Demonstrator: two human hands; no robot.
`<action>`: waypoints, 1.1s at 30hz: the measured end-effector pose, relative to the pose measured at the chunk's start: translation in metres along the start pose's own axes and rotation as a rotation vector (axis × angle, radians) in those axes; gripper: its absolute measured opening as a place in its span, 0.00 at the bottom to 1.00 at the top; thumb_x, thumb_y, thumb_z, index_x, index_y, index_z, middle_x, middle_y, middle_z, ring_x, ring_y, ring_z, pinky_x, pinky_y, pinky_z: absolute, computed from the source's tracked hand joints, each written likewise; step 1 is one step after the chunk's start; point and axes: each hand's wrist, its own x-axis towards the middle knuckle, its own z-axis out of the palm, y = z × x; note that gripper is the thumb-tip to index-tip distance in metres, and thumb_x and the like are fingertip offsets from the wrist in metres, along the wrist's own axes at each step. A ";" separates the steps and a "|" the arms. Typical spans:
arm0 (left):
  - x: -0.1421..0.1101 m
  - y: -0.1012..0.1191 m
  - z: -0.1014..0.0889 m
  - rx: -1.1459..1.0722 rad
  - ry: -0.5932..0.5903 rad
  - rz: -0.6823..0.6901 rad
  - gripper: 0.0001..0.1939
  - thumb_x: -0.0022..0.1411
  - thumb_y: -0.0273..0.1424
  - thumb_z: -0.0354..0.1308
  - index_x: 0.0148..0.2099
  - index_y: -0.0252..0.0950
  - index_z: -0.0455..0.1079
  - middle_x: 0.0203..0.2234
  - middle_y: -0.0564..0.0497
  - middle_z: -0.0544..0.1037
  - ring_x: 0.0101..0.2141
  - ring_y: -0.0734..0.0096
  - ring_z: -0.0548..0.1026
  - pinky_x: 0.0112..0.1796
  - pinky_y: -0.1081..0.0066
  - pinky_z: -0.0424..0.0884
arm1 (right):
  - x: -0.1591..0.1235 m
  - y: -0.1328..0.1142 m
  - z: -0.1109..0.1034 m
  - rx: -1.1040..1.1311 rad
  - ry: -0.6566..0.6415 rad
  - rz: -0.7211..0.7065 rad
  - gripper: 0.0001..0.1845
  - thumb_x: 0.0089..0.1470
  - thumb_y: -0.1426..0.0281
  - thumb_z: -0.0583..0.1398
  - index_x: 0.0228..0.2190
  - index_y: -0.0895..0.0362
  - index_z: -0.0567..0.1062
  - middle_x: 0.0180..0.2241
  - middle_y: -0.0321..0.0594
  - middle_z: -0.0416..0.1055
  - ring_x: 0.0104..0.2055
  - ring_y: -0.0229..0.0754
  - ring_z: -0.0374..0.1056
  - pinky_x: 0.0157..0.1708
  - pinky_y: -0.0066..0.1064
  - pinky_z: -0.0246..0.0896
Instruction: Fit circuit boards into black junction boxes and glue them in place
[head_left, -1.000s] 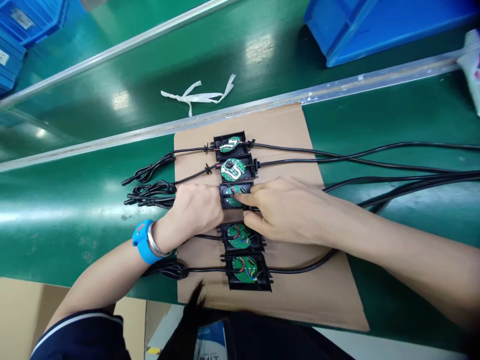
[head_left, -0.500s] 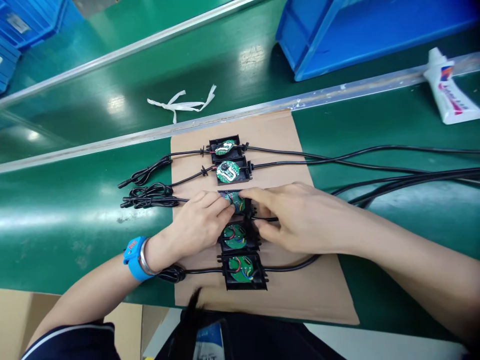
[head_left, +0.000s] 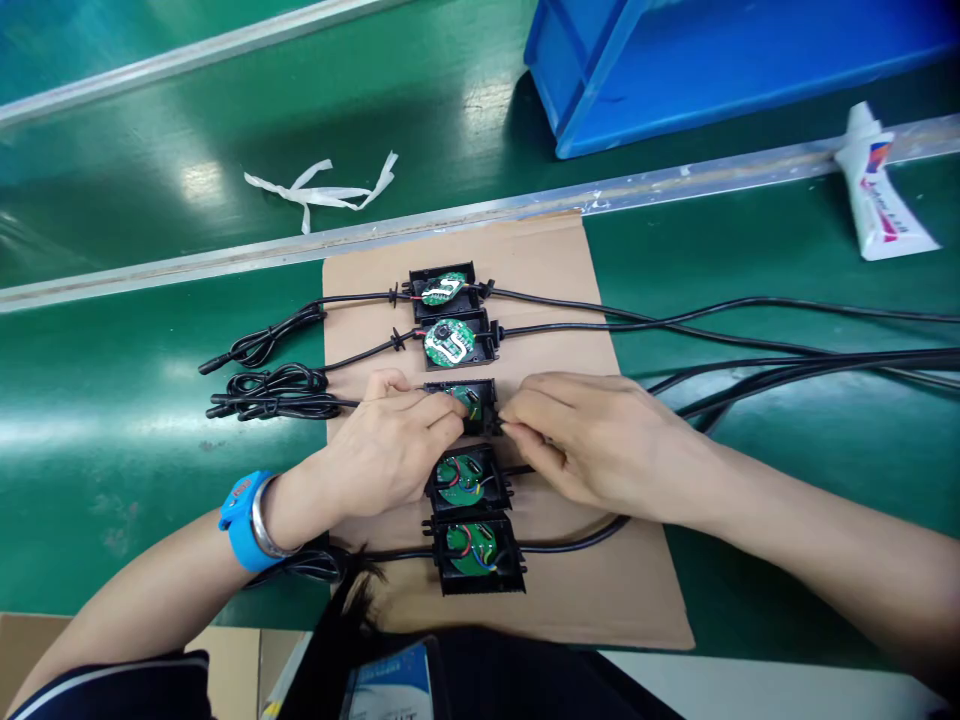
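Observation:
Several open black plastic cases lie in a column, each with a round green circuit board inside. My left hand (head_left: 397,440) is closed over the left end of the middle case (head_left: 489,398), its fingertips at that case's circuit board (head_left: 471,400). At the right end of the same case, my right hand (head_left: 577,430) pinches the black cable where it enters; the fingers hide most of that spot. Above lie two cases whose boards (head_left: 448,343) sit tilted or raised. Below, two more cases (head_left: 480,580) have boards with red, blue and yellow wires showing.
Under the cases is a cardboard sheet (head_left: 630,610) on the green bench. Coiled cables (head_left: 281,390) lie left, long black cables (head_left: 750,310) run right. A white tube (head_left: 885,200), a blue bin (head_left: 592,90) and white strips (head_left: 322,192) lie farther back.
My right hand's index finger has drawn back from the middle board to the case's right end, where thumb and finger now pinch together. My left hand stays at the case. The view has shifted slightly.

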 end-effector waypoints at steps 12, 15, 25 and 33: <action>0.007 0.010 -0.007 0.126 -0.015 0.013 0.24 0.59 0.22 0.51 0.58 0.31 0.65 0.40 0.50 0.78 0.34 0.67 0.75 0.47 0.62 0.60 | -0.006 0.007 0.017 -0.215 0.067 -0.056 0.13 0.59 0.79 0.52 0.23 0.57 0.67 0.24 0.36 0.63 0.26 0.37 0.58 0.23 0.31 0.44; 0.008 0.013 -0.007 0.134 -0.015 -0.007 0.24 0.59 0.22 0.51 0.59 0.29 0.63 0.41 0.48 0.78 0.35 0.67 0.75 0.48 0.62 0.61 | -0.005 0.004 0.016 -0.240 0.119 -0.043 0.13 0.59 0.77 0.54 0.23 0.57 0.67 0.23 0.37 0.63 0.26 0.37 0.58 0.23 0.31 0.44; 0.008 0.014 -0.006 0.091 -0.045 -0.034 0.23 0.58 0.21 0.52 0.57 0.34 0.64 0.40 0.50 0.78 0.35 0.68 0.75 0.48 0.62 0.62 | -0.005 -0.004 0.023 -0.279 0.091 0.012 0.12 0.58 0.79 0.54 0.23 0.57 0.67 0.24 0.38 0.64 0.27 0.39 0.59 0.24 0.32 0.46; 0.014 0.020 -0.005 0.133 -0.033 -0.054 0.15 0.57 0.20 0.51 0.46 0.34 0.72 0.41 0.46 0.78 0.33 0.67 0.75 0.47 0.60 0.61 | -0.005 0.000 0.018 -0.240 -0.015 -0.045 0.14 0.61 0.79 0.51 0.28 0.58 0.72 0.28 0.42 0.68 0.31 0.42 0.58 0.27 0.33 0.45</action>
